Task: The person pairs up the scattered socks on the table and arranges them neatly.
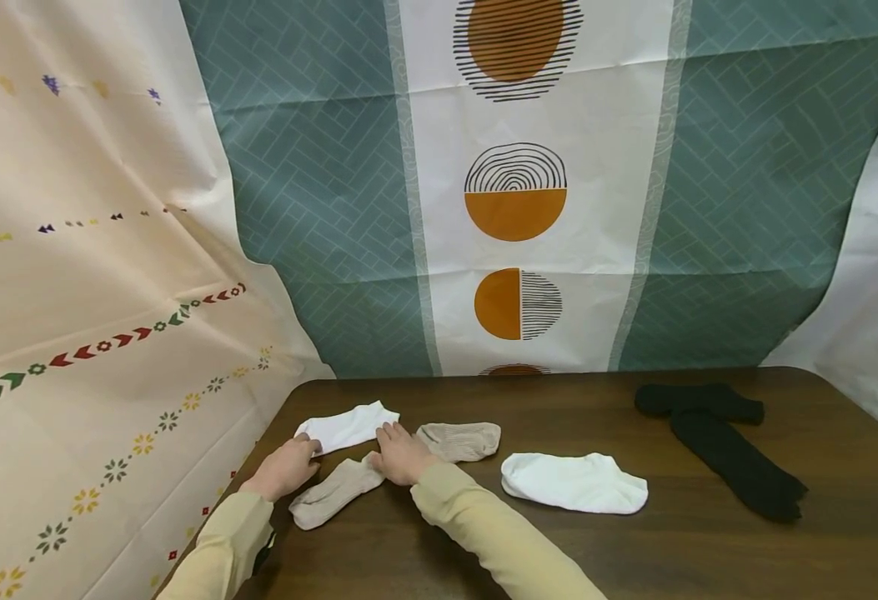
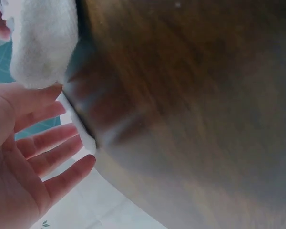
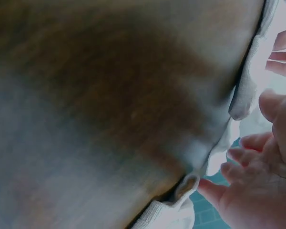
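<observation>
In the head view, at lower left, my left hand (image 1: 283, 468) hides one end of the white sock (image 1: 347, 428); my right hand (image 1: 403, 454) covers a corner of the other. The bottom edge cuts off my left sleeve (image 1: 223, 542) and right sleeve (image 1: 506, 533). At far right the black socks (image 1: 731, 454) merge; I can't quite tell which lies on top. Both wrist views blur the tabletop (image 2: 205, 119).

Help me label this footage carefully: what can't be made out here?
Head: part of the left white sock, behind the left hand.
Head: black socks, which lies on top; too dark.
Left wrist: left beige sock's far end, cut off by the upper edge.
Right wrist: tabletop grain, blurred.
</observation>
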{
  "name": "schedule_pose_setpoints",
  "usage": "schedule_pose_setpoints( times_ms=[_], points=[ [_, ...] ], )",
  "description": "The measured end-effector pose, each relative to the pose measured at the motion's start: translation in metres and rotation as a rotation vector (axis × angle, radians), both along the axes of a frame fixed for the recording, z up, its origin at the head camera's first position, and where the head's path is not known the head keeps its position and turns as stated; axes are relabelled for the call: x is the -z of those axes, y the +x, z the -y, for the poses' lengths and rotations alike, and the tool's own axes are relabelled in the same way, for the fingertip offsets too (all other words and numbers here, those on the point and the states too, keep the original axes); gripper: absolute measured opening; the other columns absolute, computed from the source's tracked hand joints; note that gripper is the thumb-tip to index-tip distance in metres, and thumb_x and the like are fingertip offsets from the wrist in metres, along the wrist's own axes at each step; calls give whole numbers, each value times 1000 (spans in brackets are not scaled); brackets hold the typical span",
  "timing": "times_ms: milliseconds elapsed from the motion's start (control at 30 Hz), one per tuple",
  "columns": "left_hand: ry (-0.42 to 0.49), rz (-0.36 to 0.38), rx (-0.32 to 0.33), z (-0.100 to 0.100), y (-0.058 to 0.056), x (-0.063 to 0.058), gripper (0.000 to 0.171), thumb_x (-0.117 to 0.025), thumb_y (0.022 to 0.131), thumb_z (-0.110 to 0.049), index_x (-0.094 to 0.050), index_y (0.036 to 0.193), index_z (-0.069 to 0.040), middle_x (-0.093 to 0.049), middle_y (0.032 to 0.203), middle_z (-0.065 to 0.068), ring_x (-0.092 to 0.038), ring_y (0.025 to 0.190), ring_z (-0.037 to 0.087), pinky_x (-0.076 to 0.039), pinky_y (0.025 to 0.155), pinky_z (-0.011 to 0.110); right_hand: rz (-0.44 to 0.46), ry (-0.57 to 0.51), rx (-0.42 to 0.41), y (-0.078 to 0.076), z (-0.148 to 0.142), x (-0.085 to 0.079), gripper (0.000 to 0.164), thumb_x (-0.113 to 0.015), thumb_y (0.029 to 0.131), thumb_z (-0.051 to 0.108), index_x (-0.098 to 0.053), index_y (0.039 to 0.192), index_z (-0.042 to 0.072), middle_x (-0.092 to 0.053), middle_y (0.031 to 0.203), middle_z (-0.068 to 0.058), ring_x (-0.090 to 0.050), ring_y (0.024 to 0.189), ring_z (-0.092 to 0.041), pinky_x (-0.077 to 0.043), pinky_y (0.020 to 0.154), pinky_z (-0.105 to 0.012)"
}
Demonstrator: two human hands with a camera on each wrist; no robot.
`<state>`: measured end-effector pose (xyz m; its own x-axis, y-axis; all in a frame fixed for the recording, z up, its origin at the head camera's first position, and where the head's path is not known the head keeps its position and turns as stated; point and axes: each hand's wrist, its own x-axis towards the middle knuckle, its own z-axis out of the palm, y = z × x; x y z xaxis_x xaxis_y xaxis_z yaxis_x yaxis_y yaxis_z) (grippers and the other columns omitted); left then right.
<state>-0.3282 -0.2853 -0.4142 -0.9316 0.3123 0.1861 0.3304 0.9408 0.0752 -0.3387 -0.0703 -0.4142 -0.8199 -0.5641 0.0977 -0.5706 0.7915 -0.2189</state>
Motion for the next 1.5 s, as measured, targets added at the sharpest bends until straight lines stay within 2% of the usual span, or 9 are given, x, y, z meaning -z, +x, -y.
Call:
schedule_pose_setpoints(
  times_ms=[200, 433, 600, 767, 867, 967, 1133, 1367, 1500],
  points=[
    [-8, 5, 22, 2, 0, 0, 9, -64, 77, -2, -63, 85, -1, -53, 78, 7, -56, 72, 27, -45, 64, 42, 47, 34, 8, 1, 1, 3, 53, -43, 94, 37, -39, 134, 3, -38, 136, -10, -27, 127, -23, -27, 96, -41],
    [-11, 5, 16, 3, 2, 0, 7, -65, 76, -2, -62, 83, -2, -50, 75, 5, -52, 66, 22, -44, 60, 39, 34, 23, -14, 2, 2, 6, 50, -40, 96, 35, -43, 130, -1, -43, 131, -12, -31, 125, -23, -28, 96, -36],
    [-5, 10, 29, 4, 5, -2, 7, -66, 75, -2, -62, 81, -2, -50, 75, 5, -52, 65, 22, -43, 59, 39, -8, 13, -41, 6, 2, 2, 42, -42, 96, 33, -52, 118, -1, -53, 117, -13, -43, 115, -23, -34, 91, -28],
    [6, 61, 12, 2, 8, -5, 8, -65, 77, -4, -63, 85, -1, -54, 79, 7, -54, 71, 25, -45, 62, 42, -56, -12, -50, 8, 1, 1, 35, -42, 95, 33, -61, 98, 3, -59, 94, -8, -55, 95, -19, -42, 79, -28],
    [16, 69, -3, 0, 10, -8, 7, -64, 79, -5, -63, 85, -1, -55, 79, 7, -54, 70, 24, -45, 60, 41, -115, -46, -54, 8, 1, 2, 32, -44, 95, 31, -61, 87, 5, -59, 83, -7, -58, 85, -20, -44, 74, -28],
    [45, 31, -14, -1, 11, -10, 6, -64, 79, -4, -63, 83, -1, -54, 77, 6, -53, 67, 21, -45, 58, 39, -212, -56, -48, 5, 1, 3, 26, -49, 93, 25, -60, 81, 5, -58, 76, -7, -58, 78, -21, -45, 68, -28],
    [107, -86, -44, 2, 10, -10, 5, -63, 77, 0, -60, 82, 0, -53, 75, 8, -52, 63, 22, -44, 54, 38, -282, -55, 2, -3, -3, 2, 18, -55, 90, 17, -61, 91, 0, -55, 80, -9, -54, 77, -21, -45, 66, -26],
    [208, -211, -201, 7, 7, -10, 10, -58, 79, 1, -51, 78, 6, -49, 75, 15, -55, 68, 38, -44, 55, 47, -94, -147, 12, -11, -8, -1, 38, -55, 88, 13, -49, 116, -12, -53, 108, -20, -52, 99, -29, -42, 81, -31],
    [225, -184, -269, 9, 7, -10, 14, -57, 80, -1, -48, 75, 8, -48, 71, 18, -53, 68, 44, -43, 56, 51, -43, -179, 4, -11, -8, 0, 46, -54, 87, 12, -42, 121, -16, -48, 117, -24, -48, 108, -32, -39, 87, -32]
  ],
)
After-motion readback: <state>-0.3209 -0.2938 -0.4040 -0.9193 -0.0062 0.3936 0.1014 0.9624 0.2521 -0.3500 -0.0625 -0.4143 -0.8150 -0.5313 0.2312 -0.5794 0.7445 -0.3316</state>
